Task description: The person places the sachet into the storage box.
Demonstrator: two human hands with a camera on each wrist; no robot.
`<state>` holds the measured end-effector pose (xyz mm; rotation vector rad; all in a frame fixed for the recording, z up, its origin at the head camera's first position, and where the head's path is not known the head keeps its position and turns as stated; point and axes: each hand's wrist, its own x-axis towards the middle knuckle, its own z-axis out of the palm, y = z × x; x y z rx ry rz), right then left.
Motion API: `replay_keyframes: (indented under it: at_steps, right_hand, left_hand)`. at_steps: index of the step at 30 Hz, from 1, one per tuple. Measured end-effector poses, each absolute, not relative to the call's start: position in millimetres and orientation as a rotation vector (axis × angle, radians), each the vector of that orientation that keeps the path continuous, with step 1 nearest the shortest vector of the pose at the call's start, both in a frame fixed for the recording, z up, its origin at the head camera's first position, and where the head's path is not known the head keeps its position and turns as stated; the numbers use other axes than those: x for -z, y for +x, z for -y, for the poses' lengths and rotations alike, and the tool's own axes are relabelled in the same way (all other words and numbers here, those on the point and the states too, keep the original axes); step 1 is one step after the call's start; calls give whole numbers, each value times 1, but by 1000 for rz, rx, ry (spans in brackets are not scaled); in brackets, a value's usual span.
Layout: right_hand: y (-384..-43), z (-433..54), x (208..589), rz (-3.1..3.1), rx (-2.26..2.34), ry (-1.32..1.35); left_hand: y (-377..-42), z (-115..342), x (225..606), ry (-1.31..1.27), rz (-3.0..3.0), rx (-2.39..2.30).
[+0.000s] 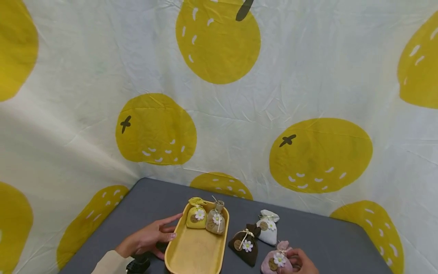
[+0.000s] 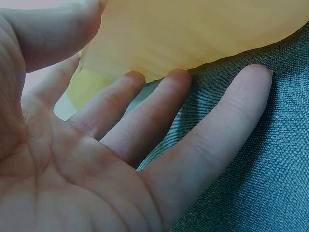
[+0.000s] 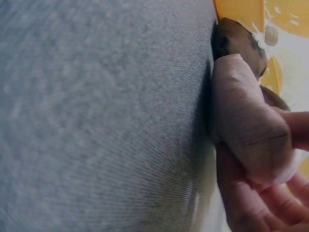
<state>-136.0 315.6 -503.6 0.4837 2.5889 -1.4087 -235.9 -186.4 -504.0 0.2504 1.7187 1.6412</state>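
My left hand (image 1: 152,238) is spread along the left side of a yellow oblong tray (image 1: 195,253), fingertips right at its wall in the left wrist view. In the tray's far end sit a yellow drawstring pouch (image 1: 193,223) and a beige one (image 1: 212,227), each with a white flower. My right hand (image 1: 302,263) grips a pink drawstring pouch (image 1: 268,256) at its right side. The right wrist view shows this pouch between thumb and fingers, low over the dark table. A dark brown pouch (image 1: 251,257) and a white pouch (image 1: 270,236) lie right of the tray.
All of this is on a dark grey table (image 1: 161,198). Behind and at the left hangs a white cloth (image 1: 232,114) printed with large yellow fruits. A black device (image 1: 138,264) is strapped at the left wrist.
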Motion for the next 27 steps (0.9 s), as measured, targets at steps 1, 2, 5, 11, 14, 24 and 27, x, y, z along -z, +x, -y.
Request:
replay_keyframes:
  at_steps: [1,2,5,11,14,24,27]
  right_hand:
    - [-135,-313,503,-2608,1405,508]
    - [-134,-311,502,-2631,1406,536]
    - [-132,-306,498,-2676,1437,581]
    - [-131,-303,487,-2696,1537,656]
    - [-131,-301,480,-2701,1573,667]
    - [-136,-292,457,-2739,1561,650]
    - [-136,-289,452,-2710,1593,661]
  left_hand:
    - [-236,186,504,248,-1722,-1638]
    - [-236,186,504,245,-1724,-1635]
    - [-235,186,504,234,-1728,-1635]
    - [-236,186,503,225,-1733,-1632]
    - [-235,186,503,223,-1730,-1635]
    - [-236,186,504,222,-1725,-1641]
    - [-235,187,503,224,-1721,-1639]
